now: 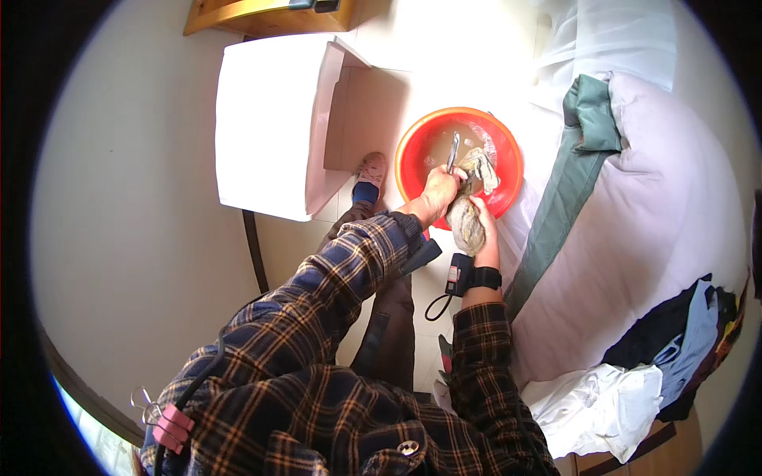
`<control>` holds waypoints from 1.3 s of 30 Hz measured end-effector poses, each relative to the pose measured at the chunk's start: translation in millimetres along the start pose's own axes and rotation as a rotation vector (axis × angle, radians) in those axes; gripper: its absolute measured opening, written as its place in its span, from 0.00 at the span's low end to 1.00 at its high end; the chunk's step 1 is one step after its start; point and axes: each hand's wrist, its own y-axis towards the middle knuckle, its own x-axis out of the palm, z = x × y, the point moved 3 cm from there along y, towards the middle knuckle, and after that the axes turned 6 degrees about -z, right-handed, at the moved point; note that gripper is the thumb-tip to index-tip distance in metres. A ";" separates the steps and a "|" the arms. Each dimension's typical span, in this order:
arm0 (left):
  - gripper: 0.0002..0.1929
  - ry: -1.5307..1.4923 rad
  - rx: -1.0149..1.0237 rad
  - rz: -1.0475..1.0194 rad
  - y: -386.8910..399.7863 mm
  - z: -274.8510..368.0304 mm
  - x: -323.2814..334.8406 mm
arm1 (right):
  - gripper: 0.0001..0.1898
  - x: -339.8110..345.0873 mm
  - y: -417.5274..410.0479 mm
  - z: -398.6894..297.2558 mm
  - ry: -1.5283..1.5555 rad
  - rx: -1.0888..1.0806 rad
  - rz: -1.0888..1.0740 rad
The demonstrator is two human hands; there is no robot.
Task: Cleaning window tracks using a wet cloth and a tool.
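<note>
A grey, wet-looking cloth is bunched in my right hand, with the fingers along its right side. One end of this cloth droops into an orange-red basin, which holds cloudy water with some suds. My left hand is closed over the near part of the basin, beside the cloth. From its fist a slim, shiny metal tool points up over the water; its exact kind is unclear. The fingers hide whether my left hand also grips the cloth.
A white box-like piece of furniture stands at the left, below a wooden piece. At the right, a pale quilt with a green border lies beside clothes and white fabric. My shoe is left of the basin.
</note>
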 end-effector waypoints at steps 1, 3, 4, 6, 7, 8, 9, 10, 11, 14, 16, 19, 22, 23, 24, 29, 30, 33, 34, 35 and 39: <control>0.11 -0.004 0.017 0.044 2.3 -1.0 -0.7 | 0.12 -0.7 1.9 3.9 0.013 -0.077 0.046; 0.08 0.008 0.070 0.103 3.0 0.8 -1.9 | 0.11 -2.2 8.2 9.1 0.081 -0.139 0.129; 0.07 0.012 0.066 0.101 2.0 2.7 -1.0 | 0.12 -4.2 10.1 9.3 0.115 -0.141 0.148; 0.05 -0.012 0.013 0.130 11.5 4.1 -15.8 | 0.13 8.4 0.3 2.4 0.144 -0.124 0.023; 0.04 0.068 -0.012 0.170 8.6 9.4 -14.0 | 0.14 13.1 -5.0 -1.4 0.184 -0.122 -0.093; 0.03 0.112 -0.026 0.172 8.2 8.3 -12.4 | 0.15 12.9 -4.4 -4.4 0.191 -0.054 -0.076; 0.03 0.155 -0.035 0.171 11.5 5.9 -12.4 | 0.15 14.9 -5.5 -5.4 0.188 -0.057 -0.074; 0.03 0.151 -0.032 0.171 17.6 1.2 -15.7 | 0.15 16.9 -6.0 -7.7 0.175 -0.093 -0.019; 0.04 0.209 -0.035 0.164 22.8 -3.3 -19.3 | 0.15 19.3 -7.2 -9.5 0.161 -0.130 0.035; 0.06 0.266 -0.064 0.129 17.5 -5.6 -12.0 | 0.12 15.0 -18.4 -16.2 0.109 -0.333 0.137; 0.08 0.349 -0.101 0.116 7.2 1.9 -12.3 | 0.11 23.0 -32.5 -18.0 0.092 -0.485 0.281; 0.06 0.335 -0.098 -0.082 -8.1 5.1 -7.0 | 0.11 37.2 -51.8 -27.8 0.002 -0.555 0.316; 0.11 0.373 0.031 -0.280 -17.1 -4.2 5.9 | 0.11 37.2 -54.6 -36.2 -0.032 -0.583 0.311; 0.12 0.248 0.005 -0.329 -22.4 -1.9 12.1 | 0.11 32.4 -50.9 -37.8 -0.021 -0.621 0.266; 0.12 0.246 0.009 -0.324 -27.2 2.4 13.3 | 0.10 30.1 -46.9 -38.5 -0.164 -0.643 0.298; 0.16 0.064 -0.059 -0.330 -50.0 33.4 22.2 | 0.09 23.0 -43.4 -46.5 -0.509 -0.708 0.365; 0.16 -0.016 0.019 -0.297 -37.7 22.8 14.5 | 0.09 34.4 -47.4 -48.0 -0.565 -0.713 0.344; 0.17 0.180 0.266 -0.128 -41.1 37.0 17.9 | 0.09 47.1 -51.9 -54.0 -0.563 -0.837 0.303; 0.17 0.249 0.323 -0.094 -34.3 39.3 15.3 | 0.09 51.2 -55.7 -55.5 -0.573 -0.842 0.297; 0.17 0.239 0.331 -0.094 -33.4 38.2 14.2 | 0.08 55.5 -61.2 -57.5 -0.673 -0.851 0.306; 0.17 0.375 0.405 -0.085 -60.9 54.1 19.7 | 0.08 60.4 -86.8 -61.8 -0.950 -0.952 0.332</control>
